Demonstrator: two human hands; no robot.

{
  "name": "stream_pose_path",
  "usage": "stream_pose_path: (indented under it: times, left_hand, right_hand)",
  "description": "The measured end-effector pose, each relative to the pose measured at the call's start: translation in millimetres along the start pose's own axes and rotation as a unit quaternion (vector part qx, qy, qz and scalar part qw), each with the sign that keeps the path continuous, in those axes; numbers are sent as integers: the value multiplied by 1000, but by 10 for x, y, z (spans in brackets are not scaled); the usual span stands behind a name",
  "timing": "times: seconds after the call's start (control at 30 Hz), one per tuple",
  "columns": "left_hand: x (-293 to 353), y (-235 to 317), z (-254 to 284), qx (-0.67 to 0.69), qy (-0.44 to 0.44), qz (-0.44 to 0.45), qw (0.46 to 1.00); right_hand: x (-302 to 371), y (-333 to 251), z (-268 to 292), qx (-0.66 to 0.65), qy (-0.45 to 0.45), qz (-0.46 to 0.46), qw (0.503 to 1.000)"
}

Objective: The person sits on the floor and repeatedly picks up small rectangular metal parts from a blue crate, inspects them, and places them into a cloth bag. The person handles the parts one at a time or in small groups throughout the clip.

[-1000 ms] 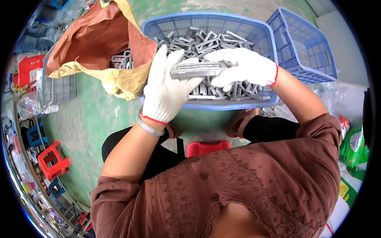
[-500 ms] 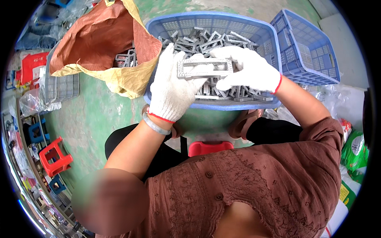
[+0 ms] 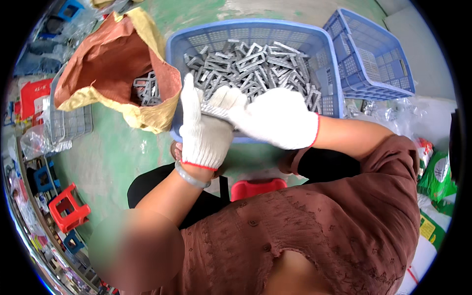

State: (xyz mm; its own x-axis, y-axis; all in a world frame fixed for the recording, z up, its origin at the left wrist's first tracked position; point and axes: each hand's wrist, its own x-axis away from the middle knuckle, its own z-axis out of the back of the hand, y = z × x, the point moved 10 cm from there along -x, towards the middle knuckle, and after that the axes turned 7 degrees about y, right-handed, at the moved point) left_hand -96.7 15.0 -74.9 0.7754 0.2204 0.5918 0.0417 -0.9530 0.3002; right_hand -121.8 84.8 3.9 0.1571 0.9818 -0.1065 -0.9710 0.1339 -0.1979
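Both hands wear white knitted gloves with red cuffs and meet over the near left part of a blue plastic crate (image 3: pixel 255 25). Between them is a grey metal rectangular frame (image 3: pixel 215 110), tilted and mostly covered by the gloves. My left hand (image 3: pixel 206 137) grips it from the left, with one finger standing straight up. My right hand (image 3: pixel 285 118) closes on its right end, back of the glove upward. Many similar grey frames (image 3: pixel 250 64) lie heaped in the crate below.
An open woven sack (image 3: pixel 93 69), reddish inside with a yellow rim, stands left of the crate, with several grey frames (image 3: pixel 146 89) inside. Another blue crate (image 3: pixel 378 59) is at the right. A red stool (image 3: pixel 69 207) stands on the left; a red seat (image 3: pixel 258 188) shows near my legs.
Both hands have come down nearer to my body. The frame, earlier held broadside, is now tilted and largely hidden; my right hand has turned its back upward over it. The view has shifted slightly.
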Motion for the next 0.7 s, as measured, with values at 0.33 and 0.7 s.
stream_pose_path:
  times: [0.33, 0.7]
  left_hand:
    - [-144, -121, 263, -57, 8, 74, 996]
    - [-9, -160, 102, -174, 87, 86, 977]
  right_hand:
    - [594, 2130, -842, -32, -41, -394, 917]
    - [1128, 3188, -1617, -109, -124, -504, 848]
